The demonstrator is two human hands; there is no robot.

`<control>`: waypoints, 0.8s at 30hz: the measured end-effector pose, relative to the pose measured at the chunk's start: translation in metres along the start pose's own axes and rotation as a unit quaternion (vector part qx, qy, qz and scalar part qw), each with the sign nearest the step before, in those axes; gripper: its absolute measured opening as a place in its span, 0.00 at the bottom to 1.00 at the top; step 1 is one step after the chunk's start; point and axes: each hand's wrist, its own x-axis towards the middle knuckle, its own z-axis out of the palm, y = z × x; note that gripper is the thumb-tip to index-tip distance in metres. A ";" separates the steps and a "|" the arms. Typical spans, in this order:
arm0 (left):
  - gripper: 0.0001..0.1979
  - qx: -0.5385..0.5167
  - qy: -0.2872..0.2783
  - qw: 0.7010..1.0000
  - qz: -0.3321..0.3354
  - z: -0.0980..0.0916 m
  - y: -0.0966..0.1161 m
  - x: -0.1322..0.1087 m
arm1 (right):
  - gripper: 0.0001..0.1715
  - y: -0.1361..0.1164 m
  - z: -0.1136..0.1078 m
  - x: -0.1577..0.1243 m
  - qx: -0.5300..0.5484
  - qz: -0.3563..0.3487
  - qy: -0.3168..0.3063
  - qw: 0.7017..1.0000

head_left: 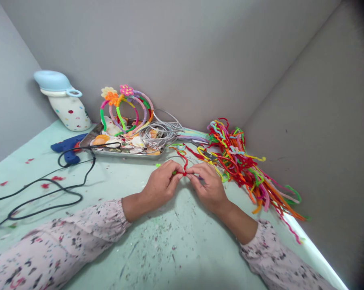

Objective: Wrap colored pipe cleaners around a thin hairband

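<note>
Over the middle of the pale green table, both hands meet at a red pipe cleaner. My left hand pinches it between thumb and fingers, and a bit of green shows by the fingertips. From the other side, my right hand grips the same piece, thumb against forefinger. A loose end of the pipe cleaner rises away from me above the fingertips. The exact joint between the fingers is too small to make out.
Behind stands a metal tray with shells, coiled wire and flowered pipe-cleaner headbands. At left are a blue glue gun, its black cord and a white bottle. Many pipe cleaners heap at right.
</note>
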 end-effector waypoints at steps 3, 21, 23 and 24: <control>0.05 0.001 -0.003 1.000 0.003 0.000 0.000 -0.001 | 0.06 0.000 0.000 0.000 0.004 0.002 -0.008 1.000; 0.05 0.031 -0.008 0.999 0.013 -0.001 0.002 0.000 | 0.05 0.001 0.000 0.000 0.028 0.036 -0.055 0.997; 0.05 0.030 -0.003 0.999 0.013 -0.001 0.002 0.000 | 0.05 0.001 0.000 0.000 0.027 0.036 -0.042 0.998; 0.05 0.029 -0.001 0.999 0.015 -0.001 0.001 0.000 | 0.06 0.001 0.001 -0.001 0.026 0.035 -0.035 0.998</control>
